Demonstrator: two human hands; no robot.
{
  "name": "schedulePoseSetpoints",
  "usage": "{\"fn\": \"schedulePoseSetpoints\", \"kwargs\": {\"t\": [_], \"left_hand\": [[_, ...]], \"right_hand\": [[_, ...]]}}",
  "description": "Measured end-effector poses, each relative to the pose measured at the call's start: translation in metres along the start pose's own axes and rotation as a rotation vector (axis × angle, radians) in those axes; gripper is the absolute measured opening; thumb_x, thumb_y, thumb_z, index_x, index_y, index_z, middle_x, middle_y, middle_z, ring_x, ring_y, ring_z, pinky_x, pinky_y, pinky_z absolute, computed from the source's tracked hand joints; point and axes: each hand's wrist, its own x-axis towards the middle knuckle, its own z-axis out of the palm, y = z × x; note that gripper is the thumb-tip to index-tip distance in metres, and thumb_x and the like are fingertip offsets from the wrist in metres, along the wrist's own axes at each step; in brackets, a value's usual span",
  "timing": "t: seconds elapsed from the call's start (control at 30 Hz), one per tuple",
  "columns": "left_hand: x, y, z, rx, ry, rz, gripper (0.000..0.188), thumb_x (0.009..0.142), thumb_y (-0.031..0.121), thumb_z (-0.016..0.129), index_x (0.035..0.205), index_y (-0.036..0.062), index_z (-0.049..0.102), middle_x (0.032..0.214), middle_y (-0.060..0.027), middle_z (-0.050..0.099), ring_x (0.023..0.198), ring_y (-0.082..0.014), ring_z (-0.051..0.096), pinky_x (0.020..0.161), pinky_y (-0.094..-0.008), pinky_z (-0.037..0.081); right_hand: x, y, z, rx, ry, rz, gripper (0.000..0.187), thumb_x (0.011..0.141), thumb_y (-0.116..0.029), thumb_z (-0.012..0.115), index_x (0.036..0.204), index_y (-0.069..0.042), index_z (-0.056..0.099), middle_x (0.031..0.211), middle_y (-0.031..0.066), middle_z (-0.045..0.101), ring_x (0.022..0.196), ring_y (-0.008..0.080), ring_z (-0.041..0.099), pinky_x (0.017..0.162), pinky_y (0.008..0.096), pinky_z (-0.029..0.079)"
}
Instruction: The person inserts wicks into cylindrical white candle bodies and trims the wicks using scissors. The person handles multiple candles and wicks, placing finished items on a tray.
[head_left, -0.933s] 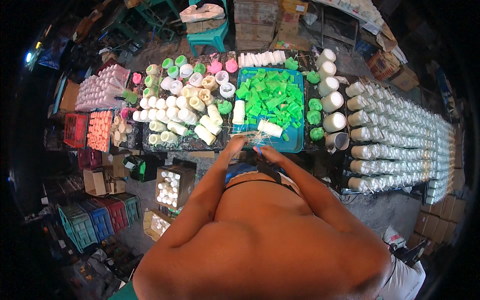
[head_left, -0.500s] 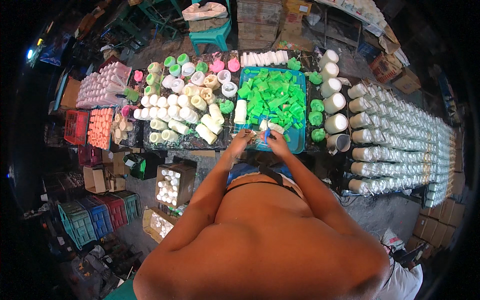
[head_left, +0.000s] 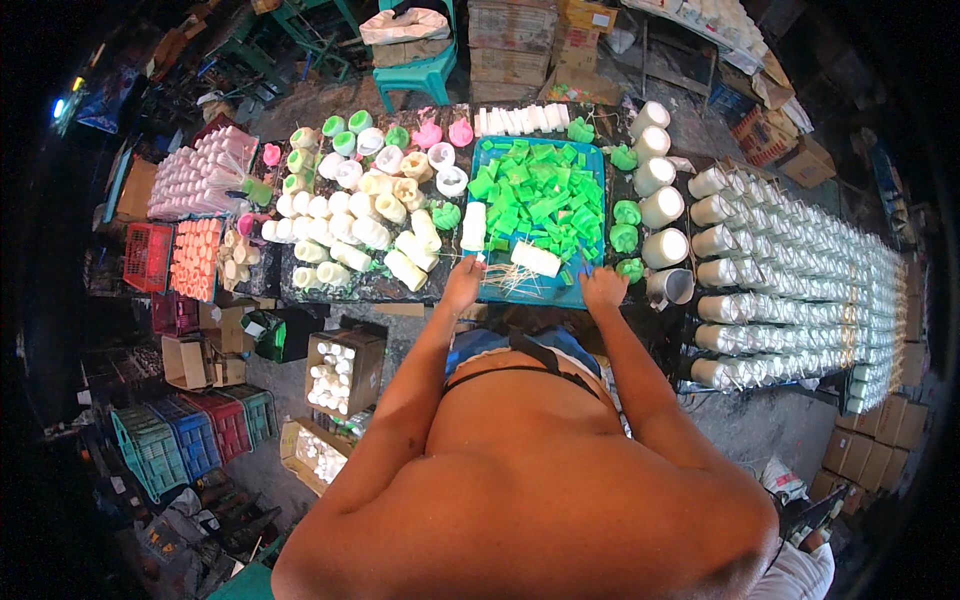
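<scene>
A blue tray point(head_left: 608, 165) lies before me on the dark table, heaped with green wax-like chunks point(head_left: 540, 195). At its near left corner, my left hand point(head_left: 463, 282) is closed, fingers pinched; what they hold is too small to make out. Thin pale sticks point(head_left: 514, 281) lie loosely spread beside it. Behind them rests a cream cylinder point(head_left: 535, 259) on its side, and another cream cylinder point(head_left: 474, 227) lies along the tray's left edge. Over the near right corner, my right hand point(head_left: 605, 289) is closed around a small blue tool point(head_left: 586, 268), its kind unclear.
Left of the tray stand many cream cylinders point(head_left: 340, 229) and white and green cups point(head_left: 389, 159). White cylinders point(head_left: 661, 208) line the right side, beside a metal jug point(head_left: 670, 287) and dense rows of white wicked pieces point(head_left: 780, 270). An open box point(head_left: 345, 370) sits below the table's edge.
My hands have moved apart: the right hand went to the right with the blue tool, the left slightly left. The cream cylinder and loose sticks between them are now uncovered.
</scene>
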Motion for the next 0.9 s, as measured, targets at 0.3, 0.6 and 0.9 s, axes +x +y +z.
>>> {"fn": "schedulePoseSetpoints", "kwargs": {"t": [0.3,0.6,0.9], "left_hand": [[0.006,-0.013,-0.002,-0.62,-0.007,-0.188,0.017,0.104,0.023,0.055,0.102,0.0075,0.06,0.087,0.0044,0.056,0.081,-0.0081,0.052,0.07,-0.0275,0.042],[-0.003,0.041,0.0,-0.7,-0.058,-0.237,0.013,0.104,0.027,0.053,0.093,0.0196,0.053,0.078,0.0086,0.049,0.061,-0.003,0.037,0.051,-0.0226,0.027],[-0.001,0.081,0.002,-1.07,-0.146,-0.235,0.018,0.107,0.029,0.045,0.113,0.0152,0.054,0.078,0.0068,0.043,0.067,-0.008,0.04,0.06,-0.0269,0.034]], "right_hand": [[0.017,-0.038,-0.015,0.372,-0.046,-0.244,0.033,0.085,-0.038,0.075,0.104,-0.011,0.073,0.09,0.0134,0.075,0.086,0.0347,0.072,0.082,0.0487,0.053],[0.008,-0.037,-0.057,0.447,0.063,-0.239,0.015,0.082,-0.026,0.073,0.081,-0.01,0.074,0.079,0.0091,0.073,0.085,0.033,0.07,0.077,0.0485,0.05],[-0.012,-0.092,-0.154,0.811,0.659,-0.476,0.012,0.078,-0.006,0.075,0.078,-0.011,0.064,0.079,0.005,0.068,0.076,0.0248,0.063,0.072,0.0384,0.04]]}}
